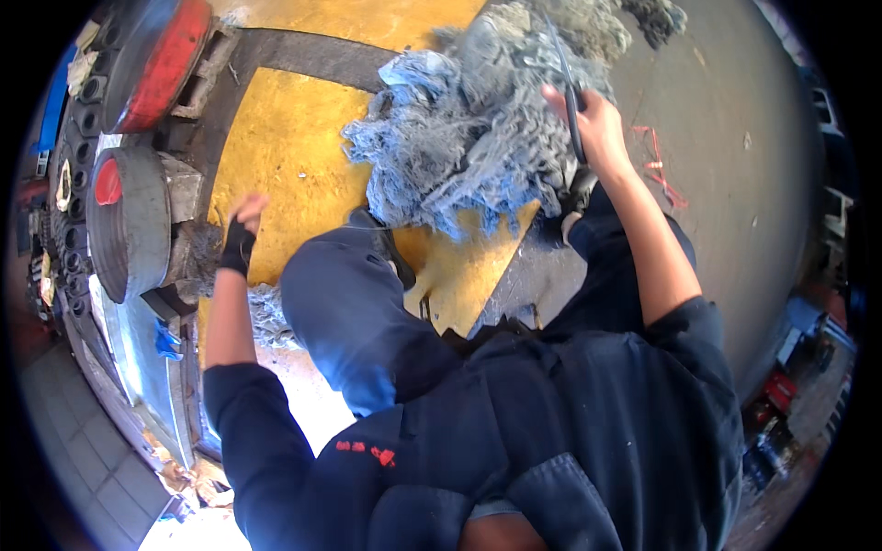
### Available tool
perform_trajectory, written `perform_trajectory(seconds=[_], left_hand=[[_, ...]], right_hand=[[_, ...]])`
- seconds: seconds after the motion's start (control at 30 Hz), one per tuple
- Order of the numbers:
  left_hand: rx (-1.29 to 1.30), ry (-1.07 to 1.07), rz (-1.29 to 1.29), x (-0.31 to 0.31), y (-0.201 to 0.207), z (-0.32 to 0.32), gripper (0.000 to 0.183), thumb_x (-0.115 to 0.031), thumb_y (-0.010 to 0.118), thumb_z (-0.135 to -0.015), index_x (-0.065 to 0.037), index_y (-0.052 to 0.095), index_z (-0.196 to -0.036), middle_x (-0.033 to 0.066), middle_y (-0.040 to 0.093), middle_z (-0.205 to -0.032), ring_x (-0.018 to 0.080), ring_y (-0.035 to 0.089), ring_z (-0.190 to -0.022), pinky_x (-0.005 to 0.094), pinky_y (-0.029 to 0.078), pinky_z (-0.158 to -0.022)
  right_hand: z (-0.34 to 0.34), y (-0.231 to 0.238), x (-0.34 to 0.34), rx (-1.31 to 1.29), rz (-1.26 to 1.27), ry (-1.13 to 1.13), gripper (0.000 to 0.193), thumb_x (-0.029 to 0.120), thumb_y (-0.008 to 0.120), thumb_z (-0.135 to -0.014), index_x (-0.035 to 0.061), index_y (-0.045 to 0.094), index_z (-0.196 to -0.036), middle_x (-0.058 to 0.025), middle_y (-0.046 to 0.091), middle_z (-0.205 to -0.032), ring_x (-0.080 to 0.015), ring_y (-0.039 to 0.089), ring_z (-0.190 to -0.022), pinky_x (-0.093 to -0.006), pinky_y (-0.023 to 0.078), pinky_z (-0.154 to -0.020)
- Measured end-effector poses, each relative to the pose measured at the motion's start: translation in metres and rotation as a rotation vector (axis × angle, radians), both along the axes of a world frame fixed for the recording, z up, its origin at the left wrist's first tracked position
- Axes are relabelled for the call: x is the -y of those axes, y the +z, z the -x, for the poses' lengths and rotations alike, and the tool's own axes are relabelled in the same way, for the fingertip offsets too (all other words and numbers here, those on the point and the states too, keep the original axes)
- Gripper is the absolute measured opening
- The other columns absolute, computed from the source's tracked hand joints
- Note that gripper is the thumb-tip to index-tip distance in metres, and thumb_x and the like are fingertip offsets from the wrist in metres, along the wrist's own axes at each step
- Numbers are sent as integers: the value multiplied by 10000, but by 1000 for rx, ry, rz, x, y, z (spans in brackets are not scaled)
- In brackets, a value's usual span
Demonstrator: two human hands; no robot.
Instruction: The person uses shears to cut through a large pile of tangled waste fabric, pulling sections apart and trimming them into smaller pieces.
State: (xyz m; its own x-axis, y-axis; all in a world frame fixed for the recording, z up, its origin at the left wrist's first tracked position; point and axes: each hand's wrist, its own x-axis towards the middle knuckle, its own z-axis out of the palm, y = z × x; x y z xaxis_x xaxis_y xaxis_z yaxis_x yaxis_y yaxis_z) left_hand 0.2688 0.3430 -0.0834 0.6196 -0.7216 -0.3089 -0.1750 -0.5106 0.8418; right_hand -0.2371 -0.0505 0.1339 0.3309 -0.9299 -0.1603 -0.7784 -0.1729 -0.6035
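Handwork at a heap of gray fluff (459,138), viewed as I stand by: the heap lies across the right part of the yellow board (294,138) and past that edge. The right hand (602,133), beyond the board's right side, is wrapped around a long-bladed tool (573,103) (knife or shears, I cannot tell which) slanting over the heap. The left hand (246,216), over the board's left edge, is blurred; whether it pinches anything I cannot tell. The step in hand appears to be working the heap with the tool; the next move calls, I judge, for a firm right grip.
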Motion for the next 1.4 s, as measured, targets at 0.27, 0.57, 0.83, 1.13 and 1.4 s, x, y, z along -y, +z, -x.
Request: perform_trajectory(seconds=[0.27,0.57,0.83,1.13,1.4], left_hand=[[-500,-616,-98,246,53,196,290,-145,627,-780,-21,622,-1042,58,642,-878,133,594,-752,250,482,-668],[685,-460,108,281,32,411,392,-163,678,-667,-15,513,-990,152,514,-955,343,467,-944,411,394,-836],[407,-635,195,305,45,537,369,-217,697,-682,-39,465,-908,148,486,-920,342,504,-910,424,425,-737],[230,-458,-274,367,9,542,356,-286,673,-686,-10,594,-896,193,551,-966,371,553,-948,418,464,-814],[-436,-372,239,312,37,487,242,-102,687,-753,17,582,-935,68,631,-857,139,575,-770,248,439,-695]], right_hand=[[26,16,-2,161,40,-19,709,695,599,-687,-12,588,-729,-171,614,-680,-305,628,-701,-392,481,-676],[93,19,40,189,142,-254,671,622,665,-689,-40,606,-783,-109,580,-642,-174,574,-635,-313,459,-622],[111,26,33,289,111,-275,650,594,677,-696,-43,608,-804,-82,568,-641,-180,557,-616,-310,458,-628],[114,38,29,402,73,-327,539,529,689,-712,13,539,-669,-128,566,-596,-234,586,-583,-352,470,-608],[116,35,32,367,53,-252,501,496,716,-688,15,576,-682,-137,596,-620,-251,617,-616,-354,474,-618]])
